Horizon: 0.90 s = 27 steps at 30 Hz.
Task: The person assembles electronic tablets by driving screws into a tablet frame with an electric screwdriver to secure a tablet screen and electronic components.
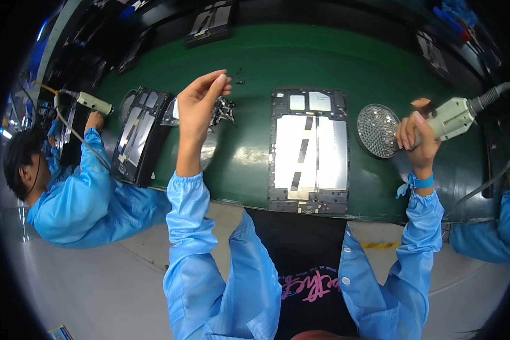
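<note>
My left hand is raised over the green table, thumb and fingertips pinched together. Whatever is between them, if anything, is too small to make out. Beside that hand lies a pile of small black and silver parts, partly hidden by it. My right hand grips a pale electric screwdriver, whose cord runs off to the upper right. Close to its fingers is a round dish with many small shiny spots. An opened tablet, with silver panels and black strips, lies flat between my hands.
On the left, a co-worker in blue has a hand near another pale electric screwdriver. A second opened device lies there. More devices sit along the far side. A blue sleeve shows at the right edge.
</note>
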Available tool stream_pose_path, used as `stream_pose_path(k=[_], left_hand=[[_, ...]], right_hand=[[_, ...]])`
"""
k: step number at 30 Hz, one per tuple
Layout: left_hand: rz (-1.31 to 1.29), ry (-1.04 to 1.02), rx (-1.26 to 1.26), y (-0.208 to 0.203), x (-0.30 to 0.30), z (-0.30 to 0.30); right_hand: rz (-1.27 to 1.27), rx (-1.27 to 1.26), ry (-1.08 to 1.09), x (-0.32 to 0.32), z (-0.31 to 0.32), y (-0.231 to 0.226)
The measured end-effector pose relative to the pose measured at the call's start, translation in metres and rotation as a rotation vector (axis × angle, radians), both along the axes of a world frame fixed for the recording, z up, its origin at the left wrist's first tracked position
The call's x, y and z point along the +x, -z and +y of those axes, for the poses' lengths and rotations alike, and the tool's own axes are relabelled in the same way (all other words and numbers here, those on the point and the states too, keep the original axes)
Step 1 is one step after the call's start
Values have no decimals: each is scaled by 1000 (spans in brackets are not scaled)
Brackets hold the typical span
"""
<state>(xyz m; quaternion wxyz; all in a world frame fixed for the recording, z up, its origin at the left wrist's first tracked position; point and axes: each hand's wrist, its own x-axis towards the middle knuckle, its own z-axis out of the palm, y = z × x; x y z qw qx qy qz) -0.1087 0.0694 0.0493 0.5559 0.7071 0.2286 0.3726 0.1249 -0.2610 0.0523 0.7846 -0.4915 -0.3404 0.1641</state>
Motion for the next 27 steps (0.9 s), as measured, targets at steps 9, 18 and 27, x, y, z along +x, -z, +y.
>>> stream_pose_path(k=[9, 18, 27], left_hand=[[135, 267, -237, 10, 40, -25], [192, 260, -222, 38, 57, -22], [363, 343, -258, 29, 58, -14]], right_hand=[[-21, -2, -34, 2, -4, -3], [-9, -1, -4, -1, -2, -4], [-32, 0, -24, 0, -3, -3]])
